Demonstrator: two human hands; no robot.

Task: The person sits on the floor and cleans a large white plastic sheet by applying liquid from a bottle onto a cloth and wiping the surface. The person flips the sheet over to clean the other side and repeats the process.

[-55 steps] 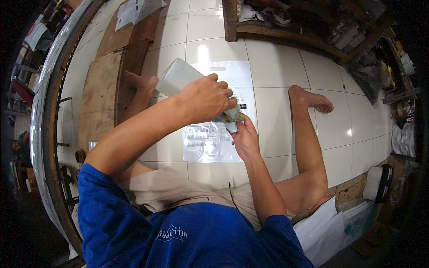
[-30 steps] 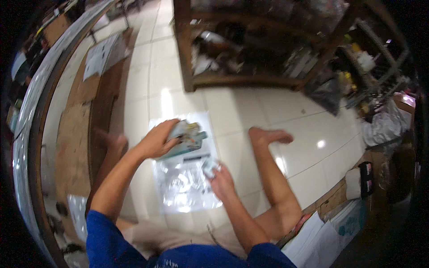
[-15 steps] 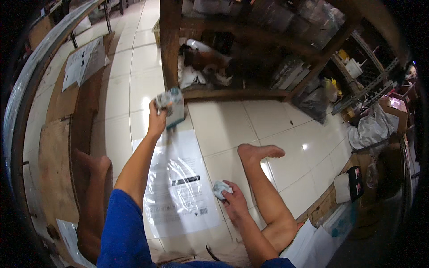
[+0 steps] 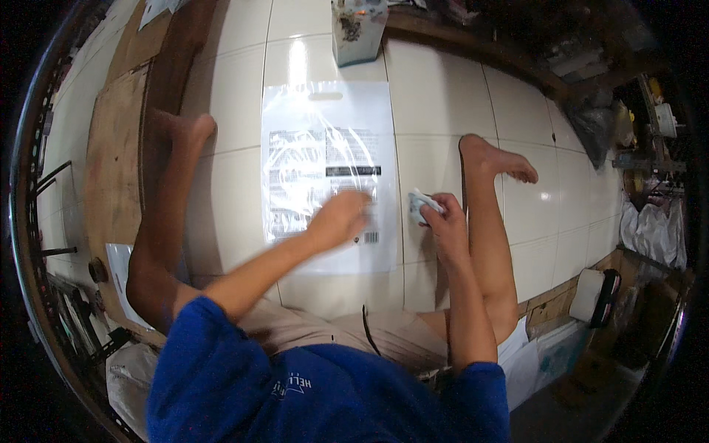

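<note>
A flat white plastic bag [image 4: 329, 114] with dark print and a cut-out handle slot lies on the tiled floor between my legs. Over its lower part hovers my left hand [image 4: 340, 220], smeared by motion, so its fingers cannot be read. Just right of the bag, my right hand [image 4: 447, 221] pinches a small, pale blue-white crumpled piece [image 4: 418, 207], which looks like cloth or paper. Beyond the bag's far edge stands a whitish container [image 4: 359, 46] with dark stains on its side.
My bare legs stretch out on both sides of the bag. A brown board [image 4: 118, 155] runs along the left. Wooden shelving [image 4: 443, 37] stands at the far side, a dark plastic bag [image 4: 594, 133] at the far right, and a white-and-black item [image 4: 593, 297] near my right knee.
My left hand has let go of the whitish container and swung back toward me over the bag. My right hand still holds the pale piece. The view has tilted down.
</note>
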